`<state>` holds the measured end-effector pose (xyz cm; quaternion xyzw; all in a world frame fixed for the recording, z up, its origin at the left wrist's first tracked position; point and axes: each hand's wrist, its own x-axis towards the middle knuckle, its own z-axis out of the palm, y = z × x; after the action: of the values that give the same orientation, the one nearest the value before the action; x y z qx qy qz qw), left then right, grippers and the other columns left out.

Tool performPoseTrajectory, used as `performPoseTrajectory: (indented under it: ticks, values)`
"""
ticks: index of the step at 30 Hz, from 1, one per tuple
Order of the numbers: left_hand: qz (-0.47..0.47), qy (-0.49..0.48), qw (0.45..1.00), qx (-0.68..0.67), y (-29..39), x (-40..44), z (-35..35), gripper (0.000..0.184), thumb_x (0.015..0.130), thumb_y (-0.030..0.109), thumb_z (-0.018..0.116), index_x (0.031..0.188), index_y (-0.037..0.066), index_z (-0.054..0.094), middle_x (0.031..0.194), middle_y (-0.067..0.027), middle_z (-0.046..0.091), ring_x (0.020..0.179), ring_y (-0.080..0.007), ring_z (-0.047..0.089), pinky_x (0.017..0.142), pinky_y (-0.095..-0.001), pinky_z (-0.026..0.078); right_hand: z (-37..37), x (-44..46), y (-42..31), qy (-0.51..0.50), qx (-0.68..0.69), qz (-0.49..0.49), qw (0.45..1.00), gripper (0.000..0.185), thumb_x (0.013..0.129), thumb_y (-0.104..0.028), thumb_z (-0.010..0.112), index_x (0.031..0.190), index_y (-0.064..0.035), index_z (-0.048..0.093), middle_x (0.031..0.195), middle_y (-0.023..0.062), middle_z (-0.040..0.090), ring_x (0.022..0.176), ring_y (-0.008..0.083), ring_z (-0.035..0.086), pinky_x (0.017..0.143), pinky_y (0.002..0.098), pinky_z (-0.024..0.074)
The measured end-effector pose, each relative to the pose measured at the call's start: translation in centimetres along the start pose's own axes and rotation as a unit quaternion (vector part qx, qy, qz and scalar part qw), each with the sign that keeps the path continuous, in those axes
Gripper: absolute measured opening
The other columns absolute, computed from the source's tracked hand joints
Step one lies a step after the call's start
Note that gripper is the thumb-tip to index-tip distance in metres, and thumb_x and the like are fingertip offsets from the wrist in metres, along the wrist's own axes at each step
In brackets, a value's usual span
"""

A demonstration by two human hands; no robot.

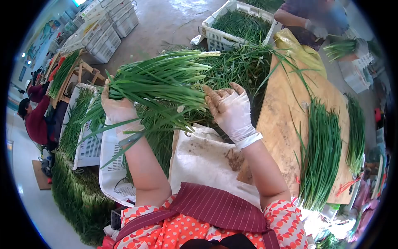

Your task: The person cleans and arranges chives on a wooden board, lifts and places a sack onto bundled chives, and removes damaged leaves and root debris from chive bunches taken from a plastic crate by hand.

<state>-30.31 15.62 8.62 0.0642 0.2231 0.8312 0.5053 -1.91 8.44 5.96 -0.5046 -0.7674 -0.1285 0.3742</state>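
Note:
A thick bunch of garlic chives [159, 76] lies sideways in front of me, its pale stem ends pointing right. My left hand [118, 108], in a stained white glove, is closed round the leafy left part of the bunch. At the stem ends, my right hand [230, 110], also gloved, pinches at the stalks with thumb and forefinger while its other fingers stick out. The exact fingertip contact is partly hidden. Below and behind the bunch are loose chives [244, 68] in a heap. A white sheet with brown stains [207, 153] lies below my hands.
Tied-looking chive bundles [321, 153] lie on a wooden board [282, 124] at right. A white crate [217, 39] of chives stands ahead, another white crate [110, 149] at left. A co-worker's gloved hand [317, 31] is at upper right; another person [37, 112] sits far left.

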Motion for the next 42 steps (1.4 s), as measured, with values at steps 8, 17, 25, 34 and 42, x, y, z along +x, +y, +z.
performPoseTrajectory:
  ticks: [8, 17, 25, 34, 42]
  values:
    - [0.028, 0.0, 0.997, 0.066, -0.2, -2.3, 1.9, 0.024, 0.085, 0.017, 0.047, 0.099, 0.003, 0.062, 0.102, -0.009, 0.062, 0.095, -0.0248, 0.057, 0.088, -0.0429, 0.046, -3.3, 3.9, -2.0, -0.015, 0.467, 0.136, 0.874, 0.015, 0.084, -0.018, 0.058, 0.087, -0.0068, 0.067, 0.081, 0.0097, 0.066, 0.075, 0.019, 0.062, 0.071, 0.0333, 0.0477]
    - [0.034, 0.037, 0.994, 0.1, 0.5, -2.6, 1.0, 0.026, 0.086, 0.018, 0.045, 0.102, 0.005, 0.061, 0.102, -0.0079, 0.062, 0.095, -0.0233, 0.058, 0.086, -0.0409, 0.047, -6.7, 4.0, 9.9, 0.432, 0.592, 0.327, 0.597, 0.029, 0.091, -0.028, 0.05, 0.101, -0.0033, 0.063, 0.1, 0.0081, 0.063, 0.09, 0.0132, 0.057, 0.086, 0.0278, 0.0421]
    - [-0.018, -0.064, 0.995, 0.08, 0.8, -2.9, 0.1, 0.023, 0.085, 0.016, 0.049, 0.101, 0.005, 0.061, 0.099, -0.0058, 0.064, 0.092, -0.0191, 0.059, 0.085, -0.0363, 0.047, 1.2, 3.4, 5.3, -0.009, 0.166, 0.048, 0.985, 0.031, 0.07, -0.023, 0.07, 0.1, -0.0198, 0.067, 0.093, 0.0054, 0.066, 0.091, 0.0214, 0.059, 0.085, 0.0341, 0.0426]
    - [0.016, -0.138, 0.976, 0.165, 2.4, -4.0, -0.7, 0.025, 0.09, 0.019, 0.043, 0.104, 0.006, 0.059, 0.102, -0.0094, 0.062, 0.092, -0.0225, 0.059, 0.083, -0.0379, 0.048, -6.3, 5.9, 7.1, 0.255, 0.474, 0.236, 0.809, 0.023, 0.089, -0.02, 0.054, 0.092, -0.0014, 0.067, 0.078, 0.0036, 0.065, 0.075, 0.0102, 0.057, 0.076, 0.0244, 0.043]
    - [0.008, -0.128, 0.975, 0.182, 4.9, -2.0, -3.8, 0.03, 0.091, 0.023, 0.042, 0.111, 0.003, 0.055, 0.106, -0.0128, 0.059, 0.094, -0.0255, 0.058, 0.084, -0.0408, 0.049, -1.7, 1.1, 9.5, -0.302, -0.037, 0.252, 0.919, 0.04, 0.078, -0.043, 0.059, 0.112, -0.0237, 0.061, 0.103, 0.0113, 0.062, 0.095, 0.0275, 0.059, 0.084, 0.0351, 0.0457]
